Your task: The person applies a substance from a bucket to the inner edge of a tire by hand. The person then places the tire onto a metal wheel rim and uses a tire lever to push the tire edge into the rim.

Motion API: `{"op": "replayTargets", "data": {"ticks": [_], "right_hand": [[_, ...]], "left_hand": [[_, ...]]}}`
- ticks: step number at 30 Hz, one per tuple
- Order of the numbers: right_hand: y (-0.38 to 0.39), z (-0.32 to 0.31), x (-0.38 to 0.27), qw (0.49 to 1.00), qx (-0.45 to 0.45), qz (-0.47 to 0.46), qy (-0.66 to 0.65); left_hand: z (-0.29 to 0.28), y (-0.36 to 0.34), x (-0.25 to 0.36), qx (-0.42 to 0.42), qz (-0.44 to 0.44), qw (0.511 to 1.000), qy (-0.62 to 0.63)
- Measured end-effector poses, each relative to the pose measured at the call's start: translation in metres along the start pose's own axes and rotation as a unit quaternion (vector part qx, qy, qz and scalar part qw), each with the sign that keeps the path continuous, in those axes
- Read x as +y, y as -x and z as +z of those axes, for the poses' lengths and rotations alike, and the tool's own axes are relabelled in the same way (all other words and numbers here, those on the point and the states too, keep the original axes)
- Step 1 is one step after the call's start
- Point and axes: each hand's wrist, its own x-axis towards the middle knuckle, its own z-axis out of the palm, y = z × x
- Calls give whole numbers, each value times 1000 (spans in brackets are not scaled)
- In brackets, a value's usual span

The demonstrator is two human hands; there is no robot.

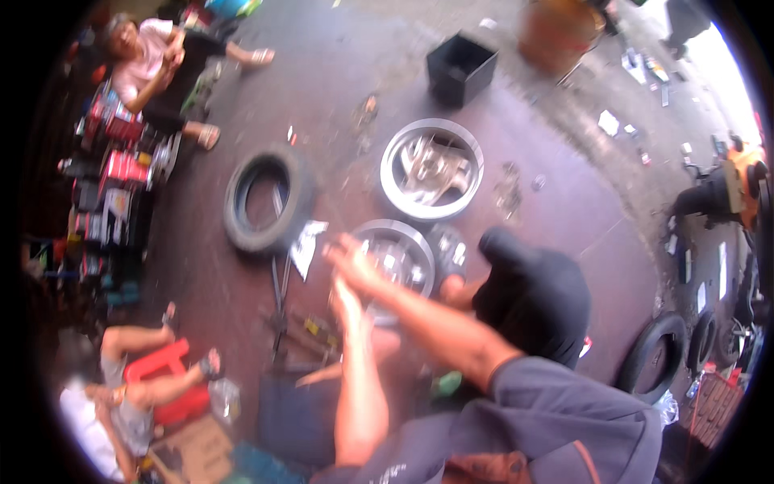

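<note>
Both my hands meet above a silver wheel rim [407, 262] and are blurred. My right hand [351, 262] reaches forward with fingers extended and lies over my left hand [345, 298], whose fingers are mostly hidden or smeared. I see nothing in my right hand. Left of them, a black tire [242, 234] lies beside a white crumpled scrap [305, 250] and long metal tools [282, 315]. A second silver rim [433, 127] sits beyond. At my right crouches a co-worker [532, 298] in dark headwear, one gloved hand [447, 246] at the nearer rim.
A seated person [137, 73] is at upper left, another [105, 427] by a red stool [157, 363] at lower left. A black bin [459, 68] stands ahead. Stacked boxes [121, 169] line the left. Upright tires [649, 355] and an orange machine [738, 181] are at the right.
</note>
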Motion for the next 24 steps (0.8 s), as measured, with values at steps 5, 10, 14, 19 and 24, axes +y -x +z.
{"op": "replayTargets", "data": {"ticks": [5, 10, 14, 19, 24], "right_hand": [[-15, -28, 63, 982, 92, 75, -149], [-16, -52, 106, 916, 334, 166, -151], [2, -52, 111, 950, 225, 217, -11], [5, -42, 118, 961, 158, 226, 17], [1, -42, 99, 978, 85, 165, 99]], "left_hand": [[-15, 18, 20, -144, -6, 970, -195], [-23, 12, 39, -44, -41, 927, -370], [-7, 19, 29, 64, -85, 975, -194], [6, 24, 22, 48, -59, 951, -301], [-14, -14, 51, -217, 78, 731, -642]]}}
